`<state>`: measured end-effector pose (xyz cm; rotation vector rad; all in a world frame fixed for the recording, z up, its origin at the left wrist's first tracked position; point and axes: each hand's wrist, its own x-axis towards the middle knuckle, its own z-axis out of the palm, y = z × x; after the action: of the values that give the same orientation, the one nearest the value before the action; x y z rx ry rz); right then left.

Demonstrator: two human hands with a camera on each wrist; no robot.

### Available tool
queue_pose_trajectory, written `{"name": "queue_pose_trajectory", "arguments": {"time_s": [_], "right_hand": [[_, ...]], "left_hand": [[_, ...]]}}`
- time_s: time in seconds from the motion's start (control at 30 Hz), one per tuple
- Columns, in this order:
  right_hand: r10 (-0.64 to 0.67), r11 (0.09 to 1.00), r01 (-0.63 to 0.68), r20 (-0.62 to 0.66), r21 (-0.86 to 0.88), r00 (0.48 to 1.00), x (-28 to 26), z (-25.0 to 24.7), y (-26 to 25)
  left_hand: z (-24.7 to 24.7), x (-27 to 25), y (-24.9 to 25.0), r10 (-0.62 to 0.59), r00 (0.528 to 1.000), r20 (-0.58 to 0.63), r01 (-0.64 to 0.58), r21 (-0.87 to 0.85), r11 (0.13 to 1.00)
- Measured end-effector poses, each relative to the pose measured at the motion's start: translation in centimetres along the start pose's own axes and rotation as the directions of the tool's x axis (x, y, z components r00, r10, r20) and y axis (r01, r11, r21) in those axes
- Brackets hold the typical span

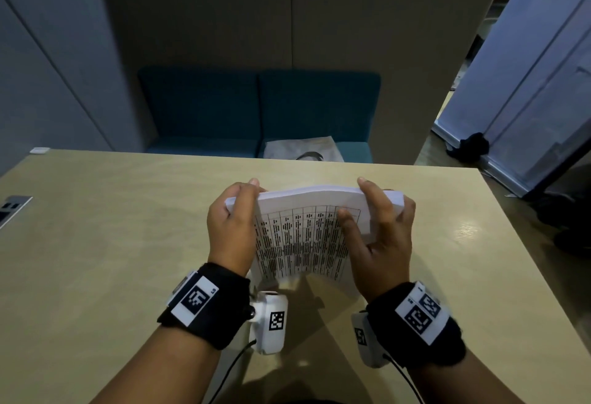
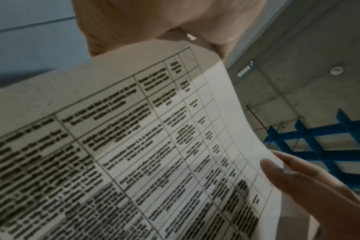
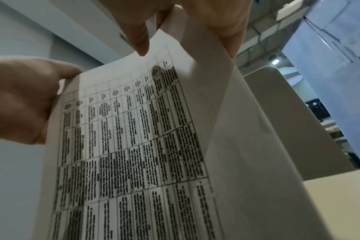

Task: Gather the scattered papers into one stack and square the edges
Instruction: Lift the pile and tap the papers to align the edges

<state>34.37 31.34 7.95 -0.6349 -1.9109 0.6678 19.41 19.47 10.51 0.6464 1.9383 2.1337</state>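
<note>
Now both hands up over table [image 1: 128, 243], paper stack [image 1: 307, 237] upright between them (printed table faces person). Left hand [image 1: 232, 227] grips left edge, right hand [image 1: 382, 237] grips right edge, thumb on front sheet. Stack bows slightly; lower edge near tabletop, contact unclear.

Stack of papers [image 1: 307, 231]: thin matt white paper, flexible, printed with a black ruled table; light showing through the sheet in the wrist views. Table [image 1: 105, 243]: pale wood-look top, smooth, faint sheen near the right edge. Wristbands [image 1: 208, 304]: black cloth, matt, bearing white plastic tags. Sofa [image 1: 256, 109]: teal woven cloth, matt.
</note>
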Motion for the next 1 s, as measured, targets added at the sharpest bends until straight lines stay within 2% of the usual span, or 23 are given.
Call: {"name": "queue_pose_trajectory", "arguments": {"time_s": [0.07,0.13,0.27,0.37,0.47,0.57,0.7,0.77,0.8,0.9,1.0], "right_hand": [[-0.021,1.0,0.021,-0.016,-0.016,1.0,-0.2,0.0,0.2],[0.016,1.0,-0.015,-0.058,0.015,0.998,-0.2,0.0,0.1],[-0.026,0.999,0.027,-0.011,0.028,1.0,-0.1,0.0,0.3],[0.084,0.992,-0.077,-0.062,0.099,0.995,0.5,-0.1,0.0],[-0.009,0.994,0.009,0.006,0.108,1.0,0.5,0.2,-0.2],[0.087,0.99,-0.08,-0.061,0.113,0.994,0.7,0.2,0.0],[0.002,0.996,-0.001,-0.019,0.085,1.0,0.8,0.2,0.3],[0.113,0.988,-0.106,-0.06,0.109,0.992,1.2,0.0,0.1],[0.124,0.986,-0.117,-0.056,0.121,0.991,1.4,0.0,0.0],[0.011,0.995,-0.015,0.033,0.103,0.999,1.5,0.0,-0.1],[0.146,0.984,-0.14,-0.042,0.111,0.988,1.9,-0.1,0.5]], "left_hand": [[-0.1,0.2,0.0,-0.01,1.0,-0.002,0.01,-0.022,1.0],[-0.1,0.3,-0.1,-0.013,1.0,0.003,0.013,-0.037,0.999],[-0.1,0.2,-0.5,-0.034,0.999,0.022,0.035,-0.052,0.998],[0.1,0.0,-0.7,-0.052,0.998,0.034,0.054,-0.076,0.996],[0.2,0.2,-0.6,-0.06,0.998,0.021,0.061,-0.099,0.993],[0.3,0.4,-0.3,-0.046,0.999,0.01,0.046,-0.089,0.995],[0.1,1.0,-0.5,-0.047,0.999,0.021,0.049,-0.074,0.996],[0.0,1.2,-0.6,-0.065,0.997,0.047,0.069,-0.072,0.995],[0.0,1.2,-0.6,-0.075,0.995,0.066,0.08,-0.072,0.994],[-0.2,1.1,-1.0,-0.075,0.985,0.154,0.09,-0.091,0.992],[-0.6,1.1,-1.8,-0.068,0.965,0.253,0.095,-0.098,0.991]]}}
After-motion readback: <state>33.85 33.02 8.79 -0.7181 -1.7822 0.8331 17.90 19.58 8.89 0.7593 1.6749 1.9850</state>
